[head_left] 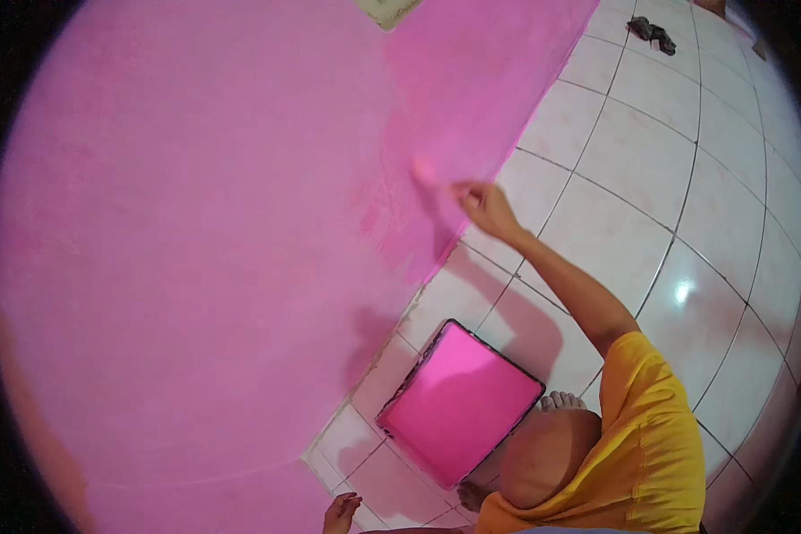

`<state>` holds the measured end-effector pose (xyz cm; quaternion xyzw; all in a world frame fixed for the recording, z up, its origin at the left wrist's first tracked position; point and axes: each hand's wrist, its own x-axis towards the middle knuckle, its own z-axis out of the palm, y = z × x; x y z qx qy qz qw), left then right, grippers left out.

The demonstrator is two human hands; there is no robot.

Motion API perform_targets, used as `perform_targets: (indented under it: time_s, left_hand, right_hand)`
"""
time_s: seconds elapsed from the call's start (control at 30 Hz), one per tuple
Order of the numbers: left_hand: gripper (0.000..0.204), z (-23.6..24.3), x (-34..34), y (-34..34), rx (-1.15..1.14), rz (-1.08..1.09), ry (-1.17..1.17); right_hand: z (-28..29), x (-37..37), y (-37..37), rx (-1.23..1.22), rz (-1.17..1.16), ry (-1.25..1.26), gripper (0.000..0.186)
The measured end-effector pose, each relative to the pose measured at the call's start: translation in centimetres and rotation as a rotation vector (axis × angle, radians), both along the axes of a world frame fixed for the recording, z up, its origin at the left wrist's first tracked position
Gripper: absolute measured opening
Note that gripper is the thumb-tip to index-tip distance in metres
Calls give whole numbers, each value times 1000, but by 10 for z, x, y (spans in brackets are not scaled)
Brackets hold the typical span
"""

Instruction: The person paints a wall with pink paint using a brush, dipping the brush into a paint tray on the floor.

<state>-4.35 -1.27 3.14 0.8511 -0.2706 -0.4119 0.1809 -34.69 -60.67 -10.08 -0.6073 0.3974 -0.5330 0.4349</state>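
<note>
Painting stroke on pink wall (196,222) | right hand (485,206) grip clamped on blurred brush (425,171), bristles touching wall just ahead of grip | left hand (340,513) low, grip state cannot tell | paint tray (458,400) on floor (650,151) below grip | next likely: reload calls for reaching down to tray

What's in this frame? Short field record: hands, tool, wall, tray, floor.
right hand: raised at arm's length against the wall, gripping a small painting tool
tool: blurred, pink-coated, touching the wall; kind cannot be told
left hand: low at the bottom edge, holds nothing visible, near the wall's foot
wall: pink, with a deeper pink patch around the tool
paint tray: black-rimmed, holds pink paint, on the floor beside the wall
floor: pale glossy tiles with dark grout
dark rag: lying on the tiles, far off
</note>
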Motion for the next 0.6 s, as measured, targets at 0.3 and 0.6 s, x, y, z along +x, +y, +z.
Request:
perform_targets:
  time_s: [0.3,0.6]
  left_hand:
    - [29,-12,10,9,-15,-200,-87]
    - [18,14,-12,-19,54,81,-78]
  right_hand:
    - [-21,-17,-25,-46,-87,-35,27]
    - [-70,26,33,111,-119,35,27]
